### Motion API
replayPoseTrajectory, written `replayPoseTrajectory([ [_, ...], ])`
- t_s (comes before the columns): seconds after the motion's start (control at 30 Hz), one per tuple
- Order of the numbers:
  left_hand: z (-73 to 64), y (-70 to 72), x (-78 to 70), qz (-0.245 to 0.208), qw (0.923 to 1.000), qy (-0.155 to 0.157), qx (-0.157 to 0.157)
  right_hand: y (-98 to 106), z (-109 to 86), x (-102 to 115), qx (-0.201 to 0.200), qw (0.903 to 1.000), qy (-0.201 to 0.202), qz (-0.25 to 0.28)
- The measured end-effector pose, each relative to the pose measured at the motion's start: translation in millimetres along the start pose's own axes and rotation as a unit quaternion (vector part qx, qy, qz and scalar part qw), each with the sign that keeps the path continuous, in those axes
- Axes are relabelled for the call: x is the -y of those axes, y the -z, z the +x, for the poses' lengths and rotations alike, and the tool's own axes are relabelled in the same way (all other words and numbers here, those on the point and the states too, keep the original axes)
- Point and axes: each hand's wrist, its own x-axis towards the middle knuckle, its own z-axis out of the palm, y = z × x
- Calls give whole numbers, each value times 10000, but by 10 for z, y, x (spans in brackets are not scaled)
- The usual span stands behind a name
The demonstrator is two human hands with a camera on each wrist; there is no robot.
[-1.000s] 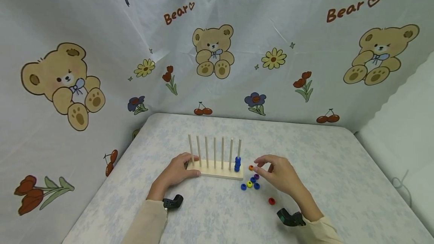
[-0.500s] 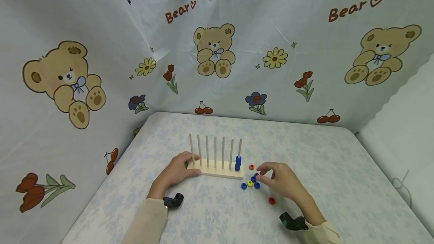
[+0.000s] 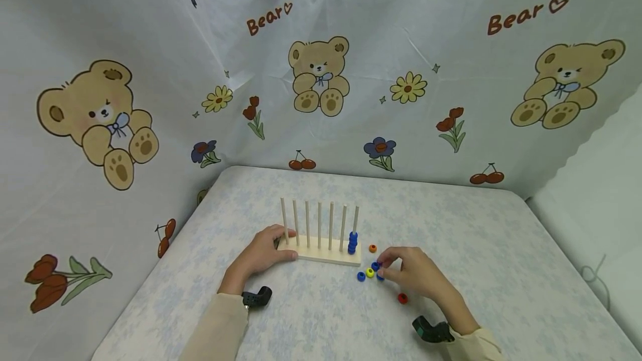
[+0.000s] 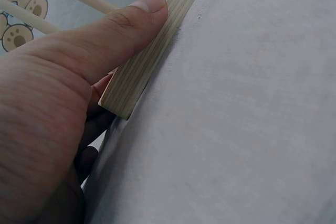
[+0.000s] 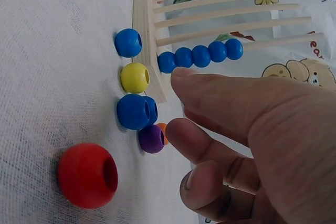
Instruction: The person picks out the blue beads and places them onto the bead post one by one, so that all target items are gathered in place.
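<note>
My left hand [image 3: 262,250] grips the left end of a wooden bead rack [image 3: 321,254], thumb on its front edge [image 4: 157,35] and fingers behind, partly hidden. The rack's upright pegs stand in a row; only the rightmost carries beads, a stack of blue beads [image 5: 200,56]. Over the loose beads to the right hovers my right hand [image 3: 416,274], thumb and fingers apart with nothing between them. Nearest to it lie a purple bead [image 5: 151,139] and two blue beads [image 5: 132,112] close together. Beside these are a yellow bead [image 5: 135,77] and another blue bead [image 5: 127,43].
An orange bead [image 3: 373,248] lies just off the rack's right end. Closer to me is a red bead [image 3: 403,298], left of the right wrist. A pale patterned cloth [image 3: 431,210] covers the table, and a bear-print sheet [image 3: 321,138] hangs behind it.
My right hand has moved from beside the orange bead toward me, to the purple and blue beads. The left hand keeps its hold on the rack, and the beads look unmoved.
</note>
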Motion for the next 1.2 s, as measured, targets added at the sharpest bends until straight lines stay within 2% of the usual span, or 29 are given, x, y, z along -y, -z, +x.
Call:
replayPoseTrajectory([
  [0.2, 0, 1, 18, 58, 10000, -48, -17, 2, -6, 18, 45, 9999, 93, 84],
  [0.5, -10, 4, 4, 39, 10000, -17, -6, -52, 32, -13, 135, 9998, -123, -60],
  [0.87, 0, 8, 12, 68, 10000, 24, 2, -103, 27, 8, 160, 9998, -13, -73],
  [1.2, 8, 1, 14, 95, 9999, 96, -15, -113, 27, 26, 270, 9989, -380, -54],
])
